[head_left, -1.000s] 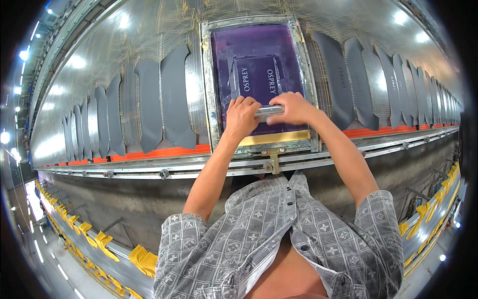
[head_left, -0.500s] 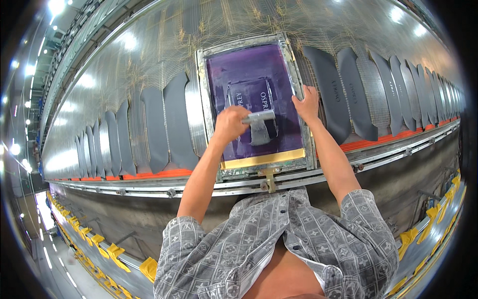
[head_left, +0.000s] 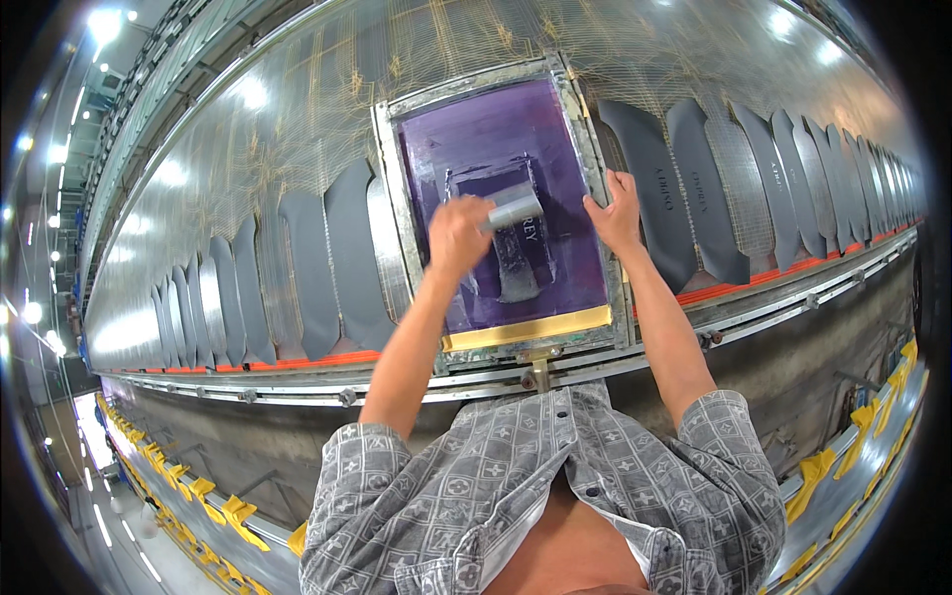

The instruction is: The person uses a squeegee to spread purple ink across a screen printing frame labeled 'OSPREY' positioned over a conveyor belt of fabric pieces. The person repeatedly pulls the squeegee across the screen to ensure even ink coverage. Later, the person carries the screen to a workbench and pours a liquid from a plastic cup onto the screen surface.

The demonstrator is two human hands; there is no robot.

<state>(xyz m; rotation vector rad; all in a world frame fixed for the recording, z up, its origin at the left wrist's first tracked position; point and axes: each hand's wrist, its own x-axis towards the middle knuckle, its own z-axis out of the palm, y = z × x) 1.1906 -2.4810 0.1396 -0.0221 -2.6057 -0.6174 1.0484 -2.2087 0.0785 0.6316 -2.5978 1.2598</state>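
Nearest us, our patterned grey shirt (head_left: 516, 496) and both forearms reaching up to the long printing table (head_left: 297, 119). Our left hand (head_left: 458, 236) is clamped around a grey squeegee (head_left: 513, 211), set down on the purple mesh of the screen frame (head_left: 501, 203), about mid-screen over the lettered stencil patch. Our right hand (head_left: 617, 210) lies flat with fingers spread, pressing on the frame's right rail, closed on nothing. We judge the ink pull to be the step in hand, roughly midway along the screen; the next move would call for even pressure on the blade while the right hand keeps the frame from shifting. A tan tape strip (head_left: 526, 329) edges the near end of the mesh. Beyond, dark grey cut fabric pieces (head_left: 684, 188) lie in a row either side of the frame; those at right carry small pale lettering, those at left look plain. An orange strip (head_left: 754, 278) runs under them.
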